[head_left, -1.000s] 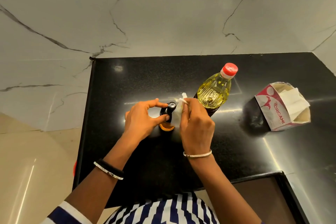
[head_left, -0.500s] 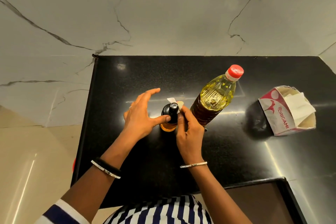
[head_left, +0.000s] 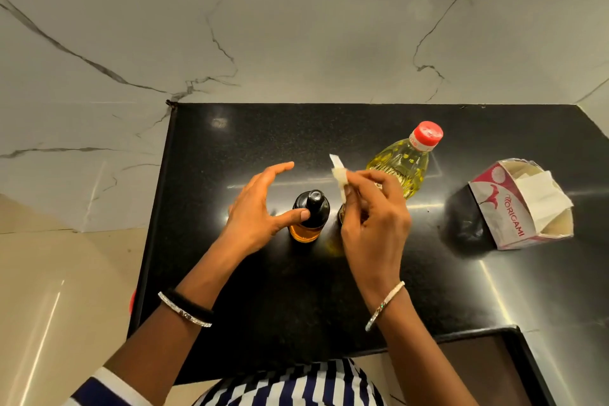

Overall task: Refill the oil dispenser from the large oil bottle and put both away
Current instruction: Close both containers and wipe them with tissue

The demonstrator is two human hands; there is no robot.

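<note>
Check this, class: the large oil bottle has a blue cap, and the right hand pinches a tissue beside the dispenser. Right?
No: the head view shows the large oil bottle has a red cap. The right hand does pinch a tissue beside the dispenser.

Dispenser (head_left: 309, 217): standing upright on counter (head_left: 263, 290), near centre; wearing black top, fitted; showing amber oil at base. Bottle (head_left: 403, 161): standing near, behind and to the right; carrying red cap, closed; showing yellow oil through clear wall; lower part lying hidden.
</note>
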